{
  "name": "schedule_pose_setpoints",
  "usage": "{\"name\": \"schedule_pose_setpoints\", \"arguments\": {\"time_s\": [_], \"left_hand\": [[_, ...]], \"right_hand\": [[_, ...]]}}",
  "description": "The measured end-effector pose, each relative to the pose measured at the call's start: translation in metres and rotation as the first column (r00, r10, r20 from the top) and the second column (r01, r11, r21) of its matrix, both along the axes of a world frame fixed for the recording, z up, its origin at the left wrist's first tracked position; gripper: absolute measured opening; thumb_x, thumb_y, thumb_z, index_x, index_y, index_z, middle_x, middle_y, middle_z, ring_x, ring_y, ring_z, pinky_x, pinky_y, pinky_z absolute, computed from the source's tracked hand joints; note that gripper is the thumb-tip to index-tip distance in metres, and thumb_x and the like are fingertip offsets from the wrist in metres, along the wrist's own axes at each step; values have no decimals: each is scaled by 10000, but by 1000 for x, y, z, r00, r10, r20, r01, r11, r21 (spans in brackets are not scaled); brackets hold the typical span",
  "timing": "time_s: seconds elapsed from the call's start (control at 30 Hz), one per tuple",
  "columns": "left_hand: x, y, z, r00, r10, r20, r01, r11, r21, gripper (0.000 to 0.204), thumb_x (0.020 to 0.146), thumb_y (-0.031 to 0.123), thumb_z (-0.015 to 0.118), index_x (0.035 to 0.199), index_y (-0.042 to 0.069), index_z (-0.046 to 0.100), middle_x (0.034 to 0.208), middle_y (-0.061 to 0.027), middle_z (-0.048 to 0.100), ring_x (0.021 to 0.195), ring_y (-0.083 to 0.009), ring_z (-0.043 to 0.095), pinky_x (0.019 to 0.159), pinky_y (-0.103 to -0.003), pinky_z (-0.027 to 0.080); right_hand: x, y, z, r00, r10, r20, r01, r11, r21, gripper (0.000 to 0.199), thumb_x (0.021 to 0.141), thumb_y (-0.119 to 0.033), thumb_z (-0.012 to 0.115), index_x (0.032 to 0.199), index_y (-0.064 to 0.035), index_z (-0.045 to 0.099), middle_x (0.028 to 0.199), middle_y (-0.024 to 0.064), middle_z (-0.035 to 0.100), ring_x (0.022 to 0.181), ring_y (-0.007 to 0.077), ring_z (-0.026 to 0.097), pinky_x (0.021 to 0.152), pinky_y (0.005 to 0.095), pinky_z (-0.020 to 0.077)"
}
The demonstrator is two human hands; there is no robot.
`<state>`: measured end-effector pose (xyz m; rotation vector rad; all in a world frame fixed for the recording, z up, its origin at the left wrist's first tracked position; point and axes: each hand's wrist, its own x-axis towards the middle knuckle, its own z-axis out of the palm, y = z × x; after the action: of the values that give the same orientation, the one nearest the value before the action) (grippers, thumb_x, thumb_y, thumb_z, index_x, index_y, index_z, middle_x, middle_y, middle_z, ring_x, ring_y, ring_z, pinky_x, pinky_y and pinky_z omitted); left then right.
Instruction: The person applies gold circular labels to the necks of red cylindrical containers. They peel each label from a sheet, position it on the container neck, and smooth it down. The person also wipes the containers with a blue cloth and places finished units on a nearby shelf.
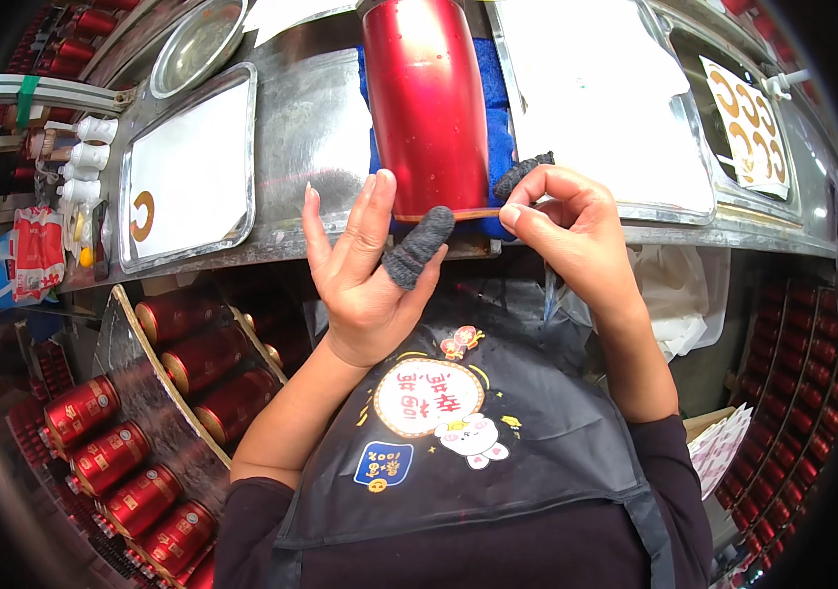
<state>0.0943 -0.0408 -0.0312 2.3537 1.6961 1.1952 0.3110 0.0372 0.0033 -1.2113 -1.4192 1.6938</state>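
Observation:
A glossy red metal cylinder (pixel 429 108), like a can or bottle body, lies on a blue cloth (pixel 499 133) with its near end toward me. Along that end runs a thin gold-brown strip (pixel 478 213). My right hand (pixel 571 221) pinches the strip's right end between thumb and forefinger. A dark grey knitted cot covers one of its other fingers. My left hand (pixel 360 280) has its fingers spread, and its index finger, in a grey knitted finger cot (pixel 419 245), rests against the strip at the cylinder's near rim.
Left is a metal tray (pixel 250 128) with a white sheet and a gold C-shaped piece (pixel 143 216). A white-covered tray (pixel 605 108) lies right, beside a sheet of gold C-shaped pieces (pixel 748 123). Red cans (pixel 109 447) fill racks at lower left; more stand at right.

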Motion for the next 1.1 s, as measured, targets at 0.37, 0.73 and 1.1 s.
{"name": "schedule_pose_setpoints", "arguments": {"time_s": [0.37, 0.73, 1.1], "left_hand": [[23, 35, 11, 989, 58, -137, -45, 995, 91, 280, 702, 195, 814, 976, 146, 788, 1422, -139, 590, 1335, -432, 513, 1112, -700, 238], [-5, -8, -14, 967, 81, 241, -51, 990, -129, 543, 725, 167, 874, 1202, -14, 689, 1424, -184, 576, 1305, -365, 564, 1142, -636, 242], [-1, -2, -8, 994, 20, 109, -18, 1000, -26, 338, 752, 105, 835, 1077, 60, 754, 1409, -177, 593, 1269, -374, 594, 1155, -645, 171]], "right_hand": [[-4, 2, -10, 1000, 17, 18, -17, 1000, 0, 97, 880, -70, 729, 841, -26, 652, 772, -71, 581, 631, -29, 463, 557, 150, 334], [0, -1, 18, 998, 30, 57, -32, 999, 34, 99, 840, -62, 734, 816, -23, 646, 765, -57, 578, 631, -17, 475, 568, 164, 337], [8, 5, 7, 997, 20, 79, -24, 998, 50, 110, 857, -73, 741, 824, -24, 648, 785, -51, 589, 640, -10, 489, 570, 162, 350]]}}
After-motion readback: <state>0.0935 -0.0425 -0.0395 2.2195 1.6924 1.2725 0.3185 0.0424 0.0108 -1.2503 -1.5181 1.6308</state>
